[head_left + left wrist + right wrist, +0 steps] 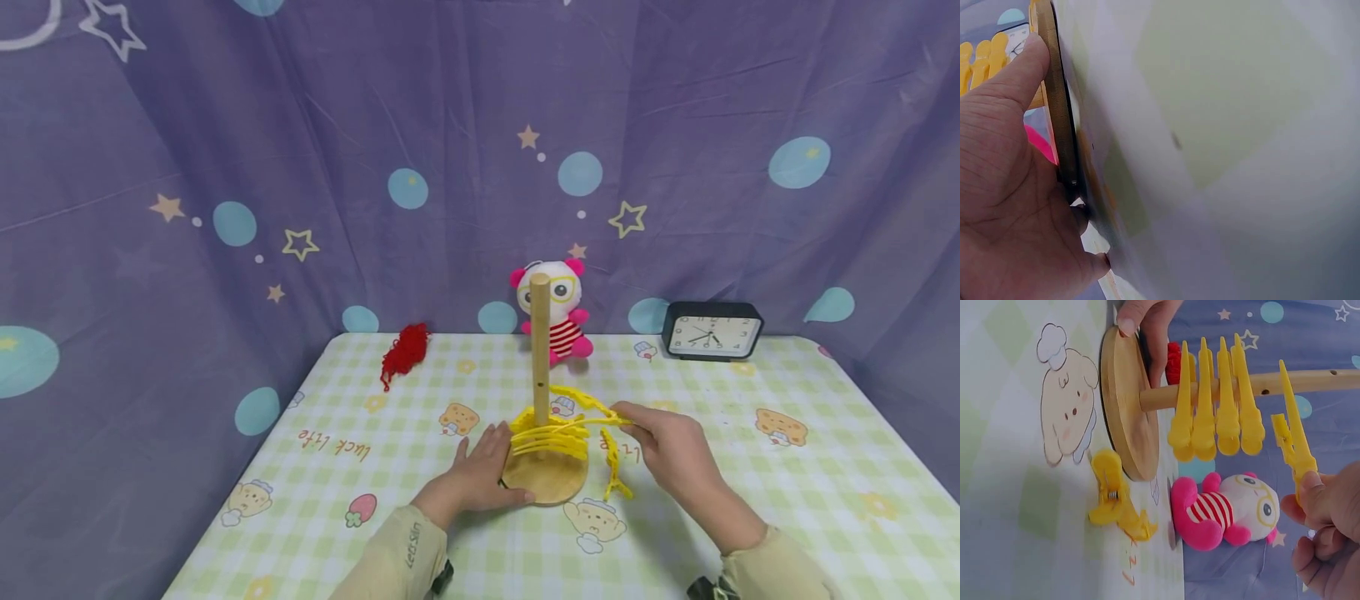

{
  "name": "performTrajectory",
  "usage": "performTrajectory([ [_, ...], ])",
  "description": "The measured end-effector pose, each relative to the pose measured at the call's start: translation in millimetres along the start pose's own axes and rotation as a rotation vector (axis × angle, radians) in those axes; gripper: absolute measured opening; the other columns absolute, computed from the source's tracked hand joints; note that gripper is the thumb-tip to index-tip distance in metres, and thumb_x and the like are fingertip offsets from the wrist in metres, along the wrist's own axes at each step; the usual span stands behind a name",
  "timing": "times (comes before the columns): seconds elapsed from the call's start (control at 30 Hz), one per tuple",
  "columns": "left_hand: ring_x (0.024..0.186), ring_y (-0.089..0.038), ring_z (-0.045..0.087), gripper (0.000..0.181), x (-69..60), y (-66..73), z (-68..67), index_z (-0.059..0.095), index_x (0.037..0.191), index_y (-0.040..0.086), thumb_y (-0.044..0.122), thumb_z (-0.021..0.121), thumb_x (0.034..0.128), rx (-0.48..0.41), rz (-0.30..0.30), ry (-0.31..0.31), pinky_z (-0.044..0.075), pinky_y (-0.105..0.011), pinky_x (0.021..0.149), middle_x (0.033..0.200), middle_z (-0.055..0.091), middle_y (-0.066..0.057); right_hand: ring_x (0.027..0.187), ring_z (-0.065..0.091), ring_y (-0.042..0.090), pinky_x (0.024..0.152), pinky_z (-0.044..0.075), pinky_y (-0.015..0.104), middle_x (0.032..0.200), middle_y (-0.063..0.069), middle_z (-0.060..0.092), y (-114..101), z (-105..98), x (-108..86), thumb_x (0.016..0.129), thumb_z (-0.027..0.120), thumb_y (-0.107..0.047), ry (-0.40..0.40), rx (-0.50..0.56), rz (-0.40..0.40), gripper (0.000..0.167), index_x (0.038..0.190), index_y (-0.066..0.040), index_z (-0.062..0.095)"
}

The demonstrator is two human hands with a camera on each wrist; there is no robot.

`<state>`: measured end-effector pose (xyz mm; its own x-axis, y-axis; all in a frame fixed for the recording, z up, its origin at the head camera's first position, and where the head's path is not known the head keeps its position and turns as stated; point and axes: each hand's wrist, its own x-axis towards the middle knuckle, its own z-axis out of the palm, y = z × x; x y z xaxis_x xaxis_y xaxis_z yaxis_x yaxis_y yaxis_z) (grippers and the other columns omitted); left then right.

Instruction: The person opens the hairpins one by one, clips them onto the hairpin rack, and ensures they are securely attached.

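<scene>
A wooden stand has a round base (551, 487) and an upright post (540, 350). Several long yellow hair clips (1216, 419) sit in a stack around the lower post. My left hand (480, 475) grips the left side of the base, its thumb at the front rim and its fingers farther back. Between thumb and fingers, my right hand (678, 450) pinches another yellow clip (1297, 437), whose long tip points towards the post above the stack; whether it touches cannot be told. Loose on the cloth right of the base lies a yellow clip (615, 467), with another clip (581, 400) behind.
A pink and white plush toy (566, 333) sits behind the post. Red yarn (406, 350) lies at the back left, and a black desk clock (712, 331) stands at the back right. A checked cloth (750, 500) covers the table; a purple curtain (465, 100) hangs behind.
</scene>
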<state>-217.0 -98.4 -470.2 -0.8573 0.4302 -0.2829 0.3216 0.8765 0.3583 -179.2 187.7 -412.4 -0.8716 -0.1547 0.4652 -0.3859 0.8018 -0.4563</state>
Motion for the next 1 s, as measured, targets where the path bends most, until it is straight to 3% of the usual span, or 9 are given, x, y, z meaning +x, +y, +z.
performTrajectory([
  [0.23, 0.15, -0.021, 0.0, 0.108, 0.0, -1.7, -0.2, 0.01, 0.157, 0.009, 0.068, 0.061, 0.0823, -0.001, 0.008, 0.001, -0.002, -0.054, 0.117, 0.164, 0.003, -0.003, 0.093, 0.071, 0.024, 0.077, 0.057, 0.042, 0.108, 0.004, 0.073, -14.9, 17.0, 11.3, 0.084, 0.073, 0.0, -0.02, -0.02, -0.068, 0.033, 0.115, -0.012, 0.073],
  [0.5, 0.15, -0.025, 0.002, 0.107, -5.0, 3.1, -6.0, 0.013, 0.157, 0.006, 0.067, 0.061, 0.0835, -0.006, 0.022, -0.008, 0.001, -0.056, 0.116, 0.164, 0.005, -0.009, 0.093, 0.07, 0.022, 0.081, 0.056, 0.042, 0.107, 0.002, 0.073, -26.2, 28.4, 20.7, 0.086, 0.07, 0.003, -0.07, -0.034, -0.059, 0.033, 0.116, -0.013, 0.073],
  [0.7, 0.15, -0.023, 0.001, 0.107, -4.0, 3.0, -5.4, 0.013, 0.157, 0.006, 0.069, 0.06, 0.0829, 0.006, 0.024, -0.013, 0.0, -0.055, 0.117, 0.164, 0.004, -0.007, 0.091, 0.068, 0.022, 0.079, 0.056, 0.041, 0.11, 0.001, 0.073, -23.3, 31.8, 23.0, 0.083, 0.074, 0.001, -0.076, -0.052, -0.14, 0.035, 0.115, -0.012, 0.072],
  [0.8, 0.15, -0.021, 0.0, 0.109, -3.7, 2.7, -5.0, 0.011, 0.157, 0.007, 0.069, 0.06, 0.0825, 0.0, 0.012, -0.017, -0.001, -0.054, 0.117, 0.164, 0.003, -0.005, 0.089, 0.064, 0.021, 0.077, 0.055, 0.039, 0.117, 0.002, 0.07, -19.9, 30.7, 21.7, 0.084, 0.076, -0.005, -0.118, -0.035, -0.155, 0.04, 0.122, -0.012, 0.068],
  [1.0, 0.15, -0.021, 0.001, 0.109, -4.7, 3.5, -5.4, 0.01, 0.157, 0.007, 0.069, 0.06, 0.083, -0.005, 0.008, -0.015, -0.001, -0.054, 0.117, 0.164, 0.004, -0.005, 0.083, 0.058, 0.016, 0.07, 0.051, 0.035, 0.125, 0.008, 0.064, -12.8, 21.5, 14.0, 0.088, 0.074, -0.023, -0.166, 0.01, -0.081, 0.058, 0.141, -0.011, 0.053],
])
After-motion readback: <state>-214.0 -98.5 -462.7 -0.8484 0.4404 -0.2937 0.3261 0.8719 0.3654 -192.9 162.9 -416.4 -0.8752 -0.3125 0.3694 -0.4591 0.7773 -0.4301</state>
